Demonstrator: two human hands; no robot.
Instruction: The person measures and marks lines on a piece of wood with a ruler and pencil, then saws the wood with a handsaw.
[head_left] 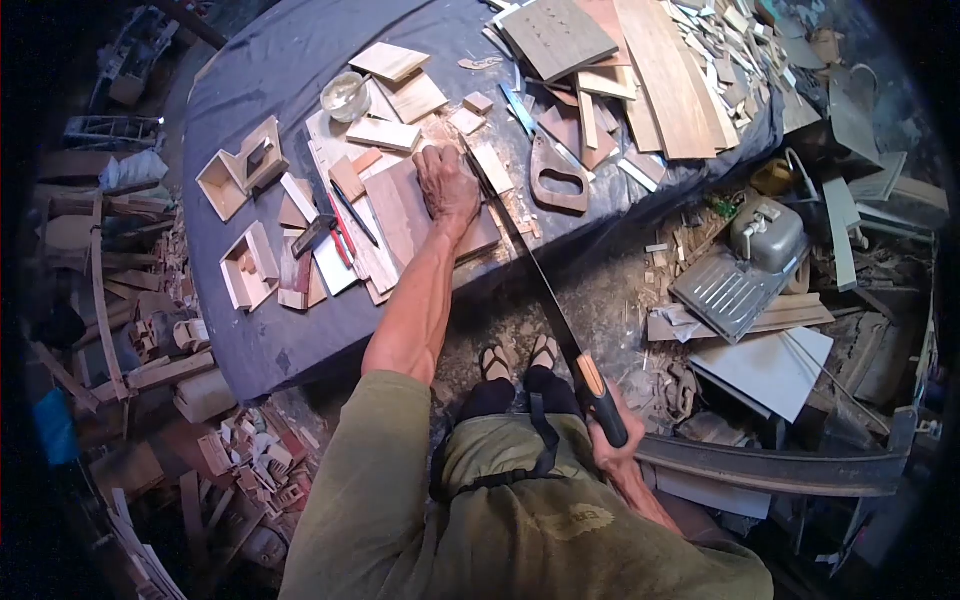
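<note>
My right hand is wrapped round the black-and-orange handle of a handsaw. Its long dark blade runs up and away to the table's edge, the far end beside my left hand. With curled fingers, that hand bears down on a brown wooden board, next to the blade. Under and around the board lie pale wood strips. Just right of the blade is a small light wood block. Left of the board are a black pen-like tool and a red-handled tool.
Dark cloth covers the table. On it are small wooden boxes, a glass jar, a second handsaw and stacked boards. Wood scraps and a metal sink lie on the floor. A curved dark beam is at right.
</note>
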